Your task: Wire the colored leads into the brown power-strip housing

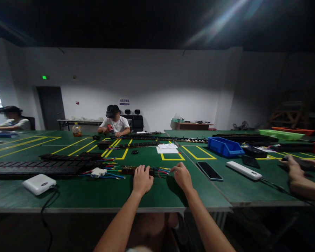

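Observation:
In front of me a short black cable chain (pixel 128 170) lies on the green table, with coloured wires coming out at both ends. Over its right half rests my left hand (pixel 143 179), fingers curled down around it. My right hand (pixel 182 176) is closed, thumb and forefinger pinched at the tips of the loose wires (pixel 162 171) on the right end. Exactly which wire is pinched is too small to make out. To the left, a white connector (pixel 98 172) sits among blue wires beside a long black cable chain (pixel 42 168).
A white power bank (pixel 39 184) with a cord lies front left. Right of my hands are a phone (pixel 209 171), another white power bank (pixel 243 170) and a blue bin (pixel 225 146). A co-worker's hands (pixel 295 168) are at far right; another person (pixel 115 122) sits opposite.

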A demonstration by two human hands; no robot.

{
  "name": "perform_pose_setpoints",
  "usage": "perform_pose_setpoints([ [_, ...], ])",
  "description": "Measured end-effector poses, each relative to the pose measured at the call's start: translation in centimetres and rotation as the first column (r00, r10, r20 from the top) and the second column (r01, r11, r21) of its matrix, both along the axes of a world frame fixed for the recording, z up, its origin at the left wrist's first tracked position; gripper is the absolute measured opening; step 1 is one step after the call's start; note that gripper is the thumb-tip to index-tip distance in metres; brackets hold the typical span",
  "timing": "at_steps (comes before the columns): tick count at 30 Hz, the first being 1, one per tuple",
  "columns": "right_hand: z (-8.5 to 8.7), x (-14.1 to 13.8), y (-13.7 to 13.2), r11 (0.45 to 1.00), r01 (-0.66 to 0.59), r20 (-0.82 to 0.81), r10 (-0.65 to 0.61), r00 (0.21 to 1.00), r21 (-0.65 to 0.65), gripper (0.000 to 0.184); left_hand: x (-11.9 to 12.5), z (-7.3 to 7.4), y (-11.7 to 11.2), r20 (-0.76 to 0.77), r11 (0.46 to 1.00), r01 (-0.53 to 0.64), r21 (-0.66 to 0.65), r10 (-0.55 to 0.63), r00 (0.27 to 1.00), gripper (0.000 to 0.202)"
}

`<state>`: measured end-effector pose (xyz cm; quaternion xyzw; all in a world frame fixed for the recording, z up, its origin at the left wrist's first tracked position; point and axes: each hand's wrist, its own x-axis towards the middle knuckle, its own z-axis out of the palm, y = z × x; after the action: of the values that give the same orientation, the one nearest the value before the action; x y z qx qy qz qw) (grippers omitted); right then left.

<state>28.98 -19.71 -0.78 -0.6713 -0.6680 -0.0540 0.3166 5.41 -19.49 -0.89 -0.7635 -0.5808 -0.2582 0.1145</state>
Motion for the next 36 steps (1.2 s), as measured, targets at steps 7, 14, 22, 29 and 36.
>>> perform_pose_setpoints([
  [7, -0.52, 0.03, 0.32, 0.999, -0.019, -0.077, 0.016, 0.997, -0.034, 0.031, 0.19, 0.39, -0.18, -0.012, 1.000, 0.001, -0.014, -0.001, 1.000, 0.051],
  [14, -0.50, 0.04, 0.37, 1.000, -0.016, -0.069, 0.014, 0.998, -0.020, 0.023, 0.23, 0.23, 0.12, -0.018, 1.000, 0.013, -0.008, -0.013, 1.000, 0.050],
  [22, -0.23, -0.03, 0.42, 0.996, 0.061, -0.152, -0.052, 0.987, 0.060, 0.024, 0.28, 0.33, 0.06, -0.022, 1.000, 0.020, -0.004, -0.021, 1.000, 0.050],
  [29, -0.50, -0.03, 0.42, 0.999, -0.016, -0.135, 0.012, 0.991, -0.029, 0.029, 0.32, 0.15, 0.25, -0.016, 1.000, 0.027, 0.009, -0.027, 1.000, 0.048],
  [36, -0.58, 0.19, 0.72, 0.996, 0.024, -0.186, -0.008, 0.983, 0.083, 0.023, 0.39, 0.18, 0.21, -0.034, 0.999, 0.022, 0.030, -0.021, 0.999, 0.048],
])
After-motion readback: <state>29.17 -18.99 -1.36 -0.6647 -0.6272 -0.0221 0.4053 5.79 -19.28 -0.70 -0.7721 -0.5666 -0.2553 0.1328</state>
